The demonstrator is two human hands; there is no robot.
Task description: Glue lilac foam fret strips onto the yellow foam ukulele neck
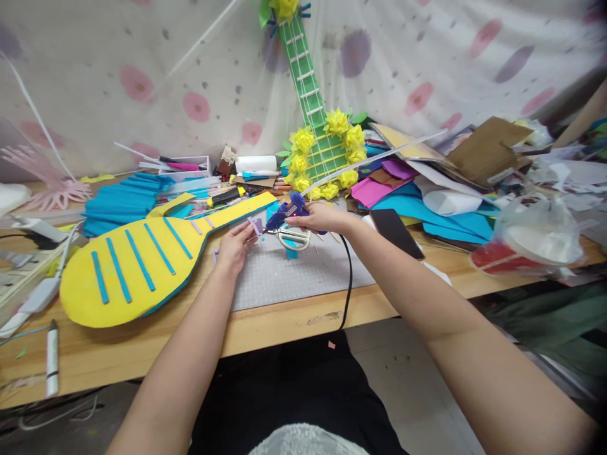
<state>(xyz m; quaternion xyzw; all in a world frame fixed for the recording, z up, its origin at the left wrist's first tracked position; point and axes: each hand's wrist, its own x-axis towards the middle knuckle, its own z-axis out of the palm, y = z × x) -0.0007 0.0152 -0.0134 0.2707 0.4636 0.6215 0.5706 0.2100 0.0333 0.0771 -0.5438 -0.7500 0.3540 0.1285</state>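
A wooden table (294,328) stands before a curtain (208,63) spotted pink and purple; coloured paper (427,224) is heaped toward its back right corner. A grey cutting mat (284,287) lies near the front edge. Toward the table's left end rests a flat, blue-edged yellow lute model (159,268), slanting blue strips (140,260) across its rounded body, lilac strips (209,221) on its neck. The left hand (234,245) pinches a small lilac piece (257,225); the right hand (320,217) grips a blue glue gun (282,213) above the mat.
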